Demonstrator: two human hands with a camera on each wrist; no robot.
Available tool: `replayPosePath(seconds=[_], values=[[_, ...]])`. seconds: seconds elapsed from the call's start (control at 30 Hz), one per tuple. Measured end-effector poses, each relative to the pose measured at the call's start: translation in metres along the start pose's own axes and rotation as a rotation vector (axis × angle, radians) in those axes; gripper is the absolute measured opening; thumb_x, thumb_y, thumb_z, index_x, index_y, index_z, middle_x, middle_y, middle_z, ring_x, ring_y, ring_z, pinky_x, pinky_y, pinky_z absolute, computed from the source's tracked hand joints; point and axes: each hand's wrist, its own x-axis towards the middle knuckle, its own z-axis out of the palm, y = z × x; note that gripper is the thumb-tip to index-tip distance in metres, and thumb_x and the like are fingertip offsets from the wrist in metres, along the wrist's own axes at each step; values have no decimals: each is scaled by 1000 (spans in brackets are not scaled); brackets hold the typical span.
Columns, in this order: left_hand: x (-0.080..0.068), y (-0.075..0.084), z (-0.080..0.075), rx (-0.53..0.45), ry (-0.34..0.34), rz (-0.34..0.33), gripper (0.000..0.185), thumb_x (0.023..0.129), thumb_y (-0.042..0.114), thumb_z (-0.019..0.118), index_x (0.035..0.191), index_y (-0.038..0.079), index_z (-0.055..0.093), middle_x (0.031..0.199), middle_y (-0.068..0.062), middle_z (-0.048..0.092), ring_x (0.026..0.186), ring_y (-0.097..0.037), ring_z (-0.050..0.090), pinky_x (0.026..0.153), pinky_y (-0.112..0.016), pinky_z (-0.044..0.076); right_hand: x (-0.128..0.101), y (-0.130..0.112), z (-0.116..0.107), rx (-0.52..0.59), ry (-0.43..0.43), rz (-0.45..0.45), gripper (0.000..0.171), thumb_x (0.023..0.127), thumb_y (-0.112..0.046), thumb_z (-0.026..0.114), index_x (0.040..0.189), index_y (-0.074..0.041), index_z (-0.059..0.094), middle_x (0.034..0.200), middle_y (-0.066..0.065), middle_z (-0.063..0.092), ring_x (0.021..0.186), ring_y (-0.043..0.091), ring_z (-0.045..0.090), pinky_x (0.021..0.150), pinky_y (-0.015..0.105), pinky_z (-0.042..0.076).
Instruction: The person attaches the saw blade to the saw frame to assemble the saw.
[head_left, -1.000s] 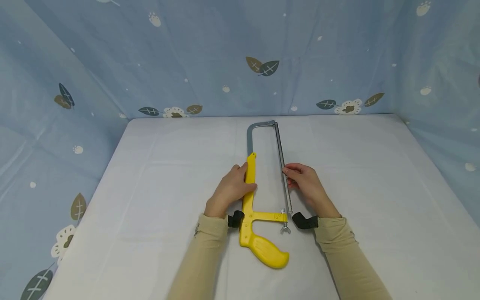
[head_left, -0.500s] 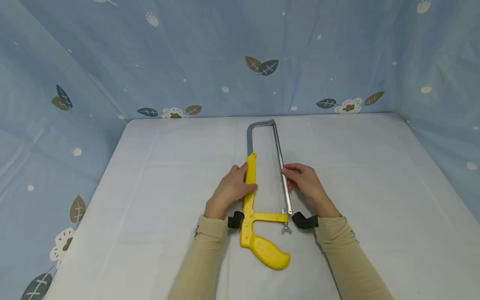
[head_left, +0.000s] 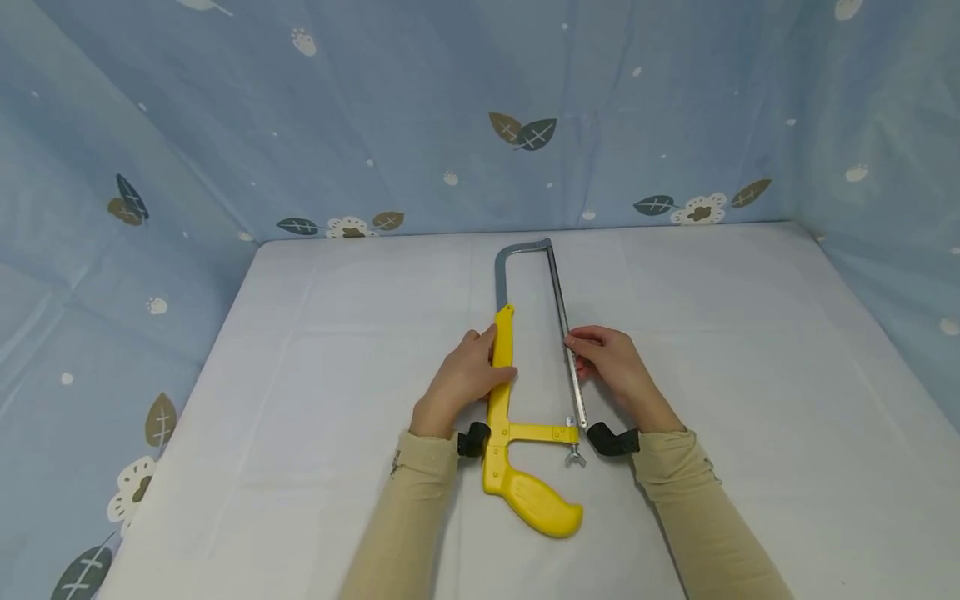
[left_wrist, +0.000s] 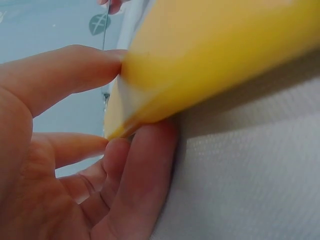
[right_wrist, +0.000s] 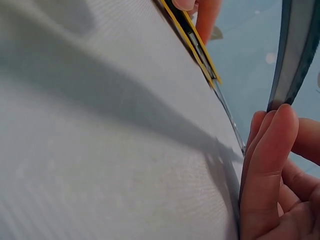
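Observation:
A hacksaw with a yellow body, a grey front bow and a yellow handle lies lengthwise in the head view. My left hand grips the body's middle, thumb across the top and fingers beneath its outer edge. On the other side my right hand pinches the metal blade between thumb and fingers. The blade's far end overlaps the bow's tip. Its near end sits just right of the pin on the yellow crosspiece. In the right wrist view the blade rises above the pinching fingertips.
A wing nut sticks out below the crosspiece. The white-covered table lies under the saw, with a blue patterned cloth behind it and at both sides. Black wrist mounts sit close to the saw's near end.
The blade's far end has shifted slightly left onto the bow's tip, and the shine along the blade has changed. Both hands keep their holds in nearly the same places.

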Motion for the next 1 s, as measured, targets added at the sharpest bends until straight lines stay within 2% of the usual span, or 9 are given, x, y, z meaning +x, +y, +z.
replayPosePath(seconds=[0.63, 1.0], values=[[2, 1, 0, -10, 3, -3, 77, 81, 37, 60, 143, 13, 21, 106, -8, 41, 76, -18, 47, 62, -26, 40, 2, -1, -3, 2, -2, 51, 45, 84, -30, 62, 116, 0, 53, 90, 12, 57, 62, 12, 54, 58, 25, 49], [1, 2, -2, -8, 3, 0, 76, 81, 37, 61, 143, 13, 23, 105, -7, 42, 76, -18, 47, 63, -26, 40, 0, -1, -1, -33, -15, 16, 38, 85, -25, 61, 112, 1, 55, 86, 13, 59, 58, 13, 54, 56, 27, 49]])
